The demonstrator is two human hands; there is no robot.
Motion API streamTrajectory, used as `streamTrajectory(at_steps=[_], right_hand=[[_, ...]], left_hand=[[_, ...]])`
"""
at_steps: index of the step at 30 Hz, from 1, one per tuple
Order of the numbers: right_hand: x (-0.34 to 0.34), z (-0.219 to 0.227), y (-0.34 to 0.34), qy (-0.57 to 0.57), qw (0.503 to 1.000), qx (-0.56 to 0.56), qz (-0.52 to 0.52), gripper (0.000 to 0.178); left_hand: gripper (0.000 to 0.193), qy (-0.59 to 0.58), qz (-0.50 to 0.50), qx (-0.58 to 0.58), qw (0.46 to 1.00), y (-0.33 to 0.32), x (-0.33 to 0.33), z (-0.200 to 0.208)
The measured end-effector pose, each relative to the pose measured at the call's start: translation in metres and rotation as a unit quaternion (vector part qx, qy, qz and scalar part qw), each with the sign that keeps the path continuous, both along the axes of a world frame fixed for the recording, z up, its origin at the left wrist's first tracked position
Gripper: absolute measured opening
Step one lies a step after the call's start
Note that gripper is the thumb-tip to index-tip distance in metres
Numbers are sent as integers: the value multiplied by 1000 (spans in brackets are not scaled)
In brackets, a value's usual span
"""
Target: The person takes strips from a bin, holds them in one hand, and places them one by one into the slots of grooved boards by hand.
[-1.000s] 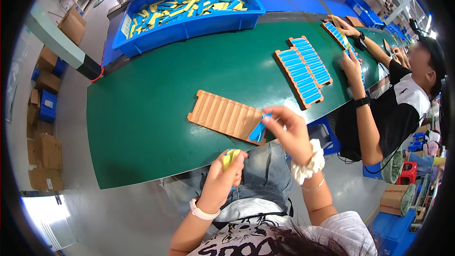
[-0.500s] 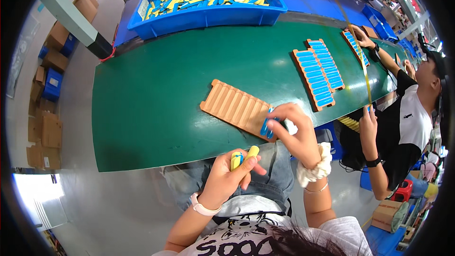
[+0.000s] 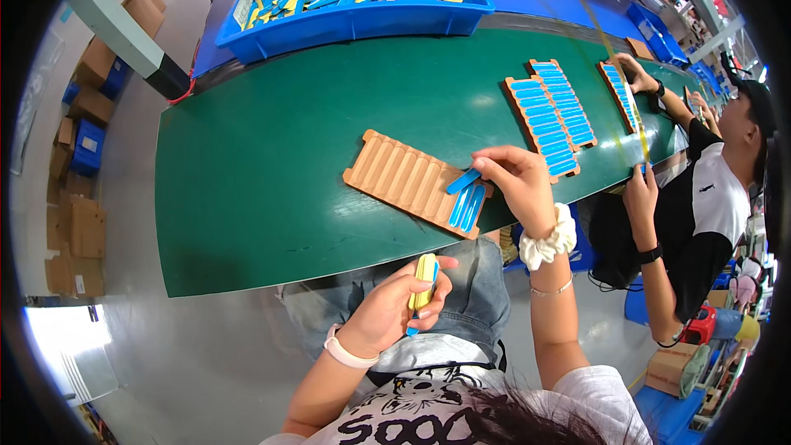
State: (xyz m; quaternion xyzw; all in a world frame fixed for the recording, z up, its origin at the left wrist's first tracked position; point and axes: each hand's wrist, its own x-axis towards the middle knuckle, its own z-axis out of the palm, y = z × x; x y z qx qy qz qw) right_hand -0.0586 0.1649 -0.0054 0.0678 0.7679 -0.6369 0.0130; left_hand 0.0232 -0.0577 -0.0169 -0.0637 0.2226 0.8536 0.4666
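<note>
A brown grooved tray (image 3: 391, 171) lies slantwise on the green tabletop in front of me. Several blue strips (image 3: 467, 208) sit in grooves at its near right end; the other grooves are bare. My right hand (image 3: 521, 185) is over that end, thumb and fingers pinching one blue strip (image 3: 463, 181) with rounded ends, tilted above the grooves. Below the table's near edge, my left hand (image 3: 395, 305) is closed around a small bunch of yellow and blue strips (image 3: 423, 280). Some of that bunch is hidden by the fingers.
Behind the tray stands a blue bin (image 3: 354, 29) heaped with yellow and blue strips. Two trays filled with blue strips (image 3: 540, 119) lie side by side to the right. Further right, a co-worker's hand (image 3: 634, 74) touches another such tray (image 3: 620, 95). A grey post (image 3: 124, 29) rises at the left.
My right hand has lifted a little from the tray's near end, and a blue strip now shows in its pinch. My left hand has turned, bringing the bunch upright.
</note>
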Motion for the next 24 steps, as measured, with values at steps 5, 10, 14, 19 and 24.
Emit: streamTrajectory(at_steps=[5,10,14,19,24], right_hand=[[-15,-3,8,145,941,267,152,31],[-22,7,-6,136,933,264,203,40],[-22,1,0,128,939,250,200,35],[28,17,-21,120,984,71,107,20],[57,14,-43,35,980,-16,197,14]], left_hand=[[42,75,-7,-85,994,-8,-4,9],[40,128,-18,-142,981,-7,-9,18],[39,166,-31,-162,972,-4,-6,16],[36,104,40,-165,980,-3,-3,14],[38,94,61,-168,979,4,-2,13]])
